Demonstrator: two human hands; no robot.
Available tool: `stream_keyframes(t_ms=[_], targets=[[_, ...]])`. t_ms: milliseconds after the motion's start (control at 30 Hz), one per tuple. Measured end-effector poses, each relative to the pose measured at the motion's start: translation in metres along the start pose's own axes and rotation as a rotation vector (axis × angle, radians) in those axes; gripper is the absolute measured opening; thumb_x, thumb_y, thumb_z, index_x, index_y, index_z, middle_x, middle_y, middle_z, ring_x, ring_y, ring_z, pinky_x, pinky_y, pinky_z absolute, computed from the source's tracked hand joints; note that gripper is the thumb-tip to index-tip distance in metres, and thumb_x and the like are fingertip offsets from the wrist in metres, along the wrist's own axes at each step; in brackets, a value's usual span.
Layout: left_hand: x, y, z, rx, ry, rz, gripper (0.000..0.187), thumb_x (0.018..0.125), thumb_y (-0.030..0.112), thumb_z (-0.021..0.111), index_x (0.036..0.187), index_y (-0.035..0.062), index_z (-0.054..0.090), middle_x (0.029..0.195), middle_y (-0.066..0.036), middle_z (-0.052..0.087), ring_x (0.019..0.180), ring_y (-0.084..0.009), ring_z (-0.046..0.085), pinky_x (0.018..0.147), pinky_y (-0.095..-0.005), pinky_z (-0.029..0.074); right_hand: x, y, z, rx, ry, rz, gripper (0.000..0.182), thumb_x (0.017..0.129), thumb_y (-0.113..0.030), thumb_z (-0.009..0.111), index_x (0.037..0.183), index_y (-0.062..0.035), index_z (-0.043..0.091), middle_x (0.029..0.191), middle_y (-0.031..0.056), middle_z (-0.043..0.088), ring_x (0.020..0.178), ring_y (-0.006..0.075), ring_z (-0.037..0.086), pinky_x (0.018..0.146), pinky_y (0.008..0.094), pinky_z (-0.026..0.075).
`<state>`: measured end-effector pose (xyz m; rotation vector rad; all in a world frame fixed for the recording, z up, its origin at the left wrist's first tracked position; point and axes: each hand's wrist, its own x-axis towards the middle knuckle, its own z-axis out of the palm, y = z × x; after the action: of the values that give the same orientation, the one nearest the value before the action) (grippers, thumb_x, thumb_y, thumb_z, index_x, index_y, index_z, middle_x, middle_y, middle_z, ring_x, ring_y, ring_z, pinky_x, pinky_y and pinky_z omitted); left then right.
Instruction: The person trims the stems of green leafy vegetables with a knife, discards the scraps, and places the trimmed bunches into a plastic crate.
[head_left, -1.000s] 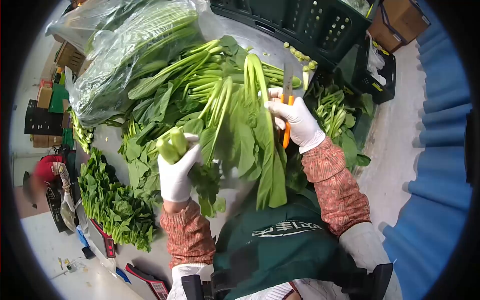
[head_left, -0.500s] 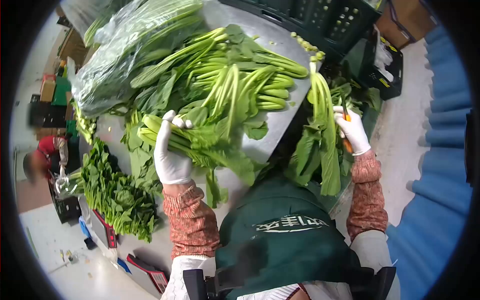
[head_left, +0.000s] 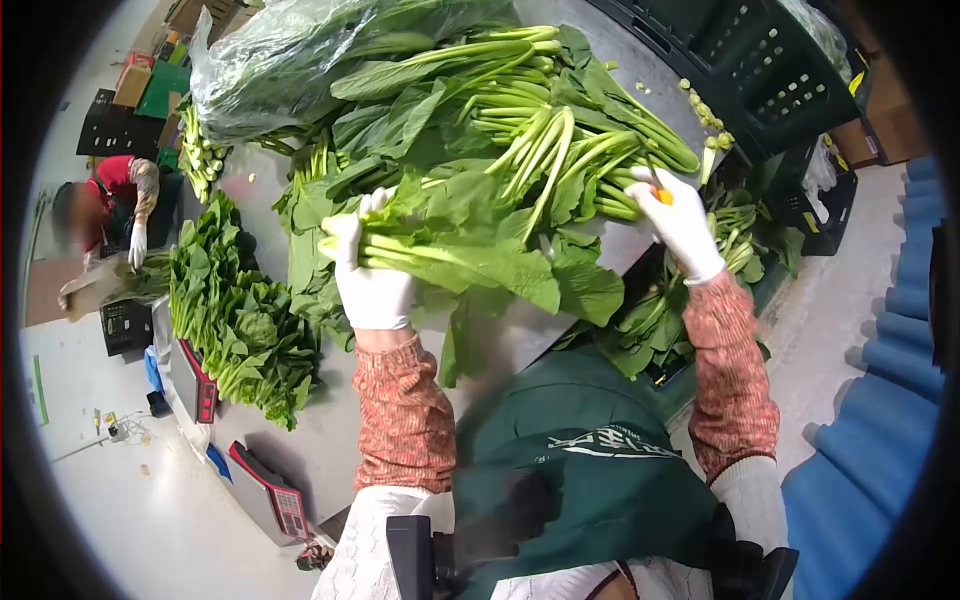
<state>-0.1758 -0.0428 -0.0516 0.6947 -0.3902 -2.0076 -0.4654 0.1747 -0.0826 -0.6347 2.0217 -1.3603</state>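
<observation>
My left hand (head_left: 378, 292), in a white glove, is closed round the stalk ends of a bunch of leafy greens (head_left: 470, 262). The bunch lies sideways, its broad leaves pointing right. My right hand (head_left: 690, 228), gloved too, grips a small knife by its orange handle (head_left: 662, 194); most of the blade is hard to make out. That hand is over the right edge of a heap of long-stalked greens (head_left: 515, 110) on the metal table (head_left: 640, 85). Between my hands, loose leaves hang over the table's near edge.
A clear plastic bag (head_left: 270, 75) of greens lies at the back left. Dark leafy bunches (head_left: 245, 320) stand near two red-edged scales (head_left: 275, 490). A dark green crate (head_left: 745, 75) and cut stalk ends (head_left: 705, 115) are at the back right. Another person (head_left: 120, 200) works far left.
My right hand has moved left and up with the knife, from the stalks at the right to the heap's edge. The view has shifted; the held bunch now lies flatter, leaves spread right.
</observation>
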Motion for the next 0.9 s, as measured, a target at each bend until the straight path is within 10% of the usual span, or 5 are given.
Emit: stream_keyframes(t_ms=[67, 367, 600, 733, 900], targets=[[-0.013, 0.002, 0.013, 0.056, 0.023, 0.012, 0.029, 0.093, 0.015, 0.056, 0.118, -0.0001, 0.055, 0.117, -0.01, 0.059, 0.109, -0.0279, 0.053, 0.104, -0.0432, 0.038, 0.042, 0.022, 0.022, -0.093, 0.134, -0.377, 0.033, 0.089, -0.024, 0.063, 0.113, -0.001, 0.065, 0.073, 0.0033, 0.061, 0.053, 0.0071, 0.051, 0.05, 0.0231, 0.043], [-0.042, 0.026, 0.025, 0.313, -0.159, -0.035, 0.026, 0.092, 0.014, 0.058, 0.114, 0.0018, 0.052, 0.082, -0.006, 0.053, 0.079, -0.0228, 0.05, 0.08, -0.0388, 0.042, 0.101, -0.008, 0.089, -0.591, -0.021, 0.078, 0.046, 0.073, -0.041, 0.066, 0.1, -0.004, 0.069, 0.102, 0.0201, 0.068, 0.097, 0.0375, 0.065, 0.085, 0.0434, 0.051], [-0.051, 0.042, 0.012, 0.452, -0.172, 0.073, 0.03, 0.092, 0.014, 0.057, 0.118, 0.0001, 0.049, 0.082, -0.006, 0.053, 0.08, -0.0227, 0.052, 0.079, -0.0364, 0.042, 0.023, 0.016, -0.033, 0.146, -0.225, 0.225, 0.013, 0.08, -0.014, 0.064, 0.081, -0.0017, 0.058, 0.065, 0.0014, 0.057, 0.053, 0.0087, 0.053, 0.05, 0.0244, 0.043], [-0.05, 0.037, 0.008, 0.44, -0.125, 0.037, 0.029, 0.091, 0.013, 0.057, 0.116, -0.0013, 0.05, 0.081, -0.007, 0.054, 0.079, -0.0222, 0.052, 0.078, -0.0349, 0.042, 0.007, 0.035, -0.047, -0.854, 0.332, -0.051, 0.044, 0.082, -0.031, 0.066, 0.119, -0.0081, 0.06, 0.091, 0.0183, 0.07, 0.078, 0.0355, 0.068, 0.071, 0.0392, 0.054], [-0.053, 0.017, 0.034, 0.564, -0.173, 0.05, 0.026, 0.093, 0.013, 0.055, 0.115, -0.0004, 0.051, 0.082, -0.005, 0.053, 0.078, -0.0194, 0.049, 0.078, -0.0337, 0.04, 0.007, -0.04, 0.07, -0.74, -0.212, -0.463, 0.064, 0.084, -0.028, 0.059, 0.144, -0.0182, 0.04, 0.076, 0.013, 0.067, 0.064, 0.0303, 0.066, 0.06, 0.0418, 0.053]])
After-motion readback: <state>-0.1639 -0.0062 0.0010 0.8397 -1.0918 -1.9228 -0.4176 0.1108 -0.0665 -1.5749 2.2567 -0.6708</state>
